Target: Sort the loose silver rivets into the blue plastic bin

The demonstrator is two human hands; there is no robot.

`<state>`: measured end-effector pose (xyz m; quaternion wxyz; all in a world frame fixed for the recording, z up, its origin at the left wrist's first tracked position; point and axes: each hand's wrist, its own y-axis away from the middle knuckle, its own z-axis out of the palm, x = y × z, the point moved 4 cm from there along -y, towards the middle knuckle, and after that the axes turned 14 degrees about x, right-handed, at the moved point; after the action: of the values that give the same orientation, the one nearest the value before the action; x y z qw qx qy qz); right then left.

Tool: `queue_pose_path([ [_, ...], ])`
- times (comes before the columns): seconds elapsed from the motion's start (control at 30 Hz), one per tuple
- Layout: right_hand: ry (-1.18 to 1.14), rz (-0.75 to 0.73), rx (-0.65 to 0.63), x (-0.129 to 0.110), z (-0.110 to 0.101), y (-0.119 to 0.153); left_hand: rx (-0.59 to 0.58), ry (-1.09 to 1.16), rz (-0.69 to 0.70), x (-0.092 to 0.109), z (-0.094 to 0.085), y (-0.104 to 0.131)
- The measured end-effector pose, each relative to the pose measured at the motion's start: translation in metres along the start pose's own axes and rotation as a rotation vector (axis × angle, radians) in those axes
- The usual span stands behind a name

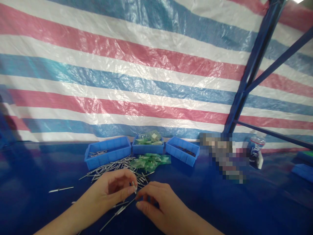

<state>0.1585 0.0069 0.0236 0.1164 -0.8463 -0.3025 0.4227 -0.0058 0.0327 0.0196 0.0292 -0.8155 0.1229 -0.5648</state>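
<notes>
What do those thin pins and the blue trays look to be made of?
The pins look like bare metal: silvery grey, thin, with glints. The blue trays seem to be moulded plastic: even colour, matte walls, ribbed sides. Both are judged by look alone.

Both forearms enter from six o'clock bare, no sleeves showing. The left hand (111,191) and right hand (162,204) wear no gloves, rings or watch.

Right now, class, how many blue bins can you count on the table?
3, in a row at the back: left bin holding metal pins, middle bin with green packets, right bin. Blue shapes at the far right edge may be more.
</notes>
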Motion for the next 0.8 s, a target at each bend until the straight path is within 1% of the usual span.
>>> queue_pose_path([
  [0.17,-0.038,0.001,0.057,0.000,-0.002,-0.001,0.029,0.038,-0.014,-0.005,0.001,-0.001],
  [0.3,-0.033,-0.019,0.129,0.001,-0.004,-0.002,0.035,-0.043,0.003,-0.003,0.001,-0.001],
  [0.5,-0.020,0.092,0.235,0.008,-0.010,-0.006,0.102,-0.128,0.028,0.002,-0.003,-0.002],
  [0.63,0.006,0.111,0.256,0.008,-0.012,-0.006,0.156,-0.158,0.097,-0.003,-0.006,-0.003],
  [0.8,0.058,0.088,0.233,0.007,-0.011,-0.004,0.199,-0.226,0.166,-0.006,-0.008,-0.003],
])
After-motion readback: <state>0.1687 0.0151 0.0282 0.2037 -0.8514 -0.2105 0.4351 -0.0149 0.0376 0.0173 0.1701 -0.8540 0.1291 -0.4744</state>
